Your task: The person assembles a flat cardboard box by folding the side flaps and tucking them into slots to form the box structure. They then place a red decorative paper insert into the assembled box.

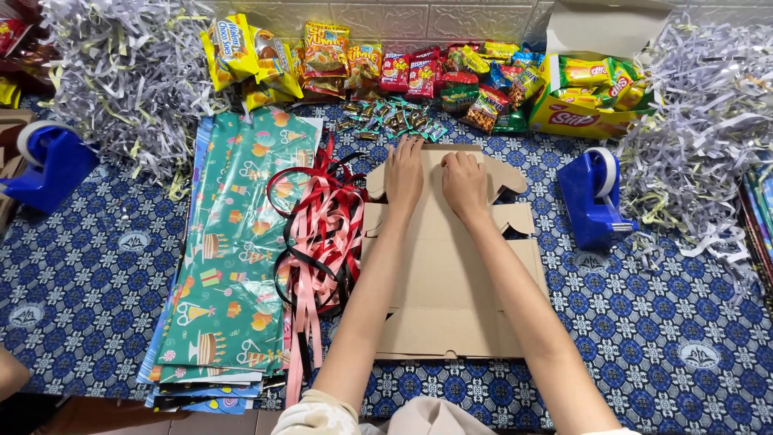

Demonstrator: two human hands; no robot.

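Note:
A flat brown cardboard box blank [451,274] lies in front of me on the blue patterned cloth. My left hand [403,173] and my right hand [465,181] press side by side, palms down, on its far flap. Fingers of both hands curl over the far fold. Just left of the cardboard lies a tangle of red, pink and black ribbons [322,234], close to my left forearm.
A stack of green gift-wrap sheets [233,258] lies at left. Blue tape dispensers stand at far left [48,165] and at right [594,197]. Snack packets [403,72] line the back, with a yellow open carton [584,93]. Shredded paper heaps sit at back left [129,72] and right [708,137].

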